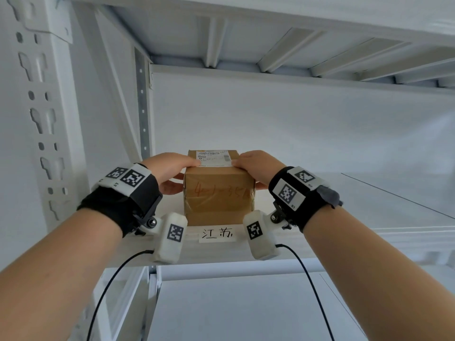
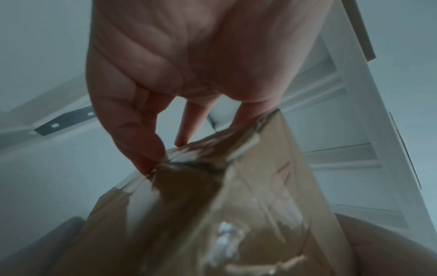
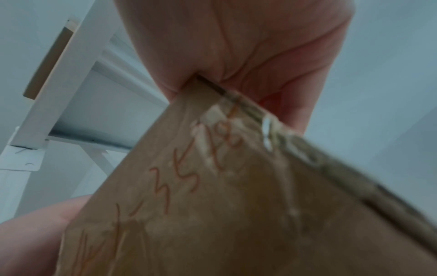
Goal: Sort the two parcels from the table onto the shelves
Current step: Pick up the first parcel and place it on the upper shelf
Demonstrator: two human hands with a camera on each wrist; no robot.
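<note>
A brown cardboard parcel [image 1: 218,195], taped, with a white shipping label on top and red handwriting on its front, stands on a white shelf board [image 1: 369,217] near its front edge. My left hand [image 1: 170,172] grips the parcel's left side, thumb over the top edge. My right hand [image 1: 256,168] grips its right side the same way. In the left wrist view the fingers [image 2: 141,142] curl onto the taped parcel [image 2: 212,214]. The right wrist view shows the palm [image 3: 248,56] pressed on a corner of the parcel [image 3: 212,205]. No second parcel is in view.
A paper tag with handwritten characters [image 1: 218,233] is stuck to the shelf's front lip under the parcel. A perforated white upright [image 1: 41,119] stands at left. Another shelf [image 1: 295,45] runs overhead and a lower one [image 1: 246,311] lies below.
</note>
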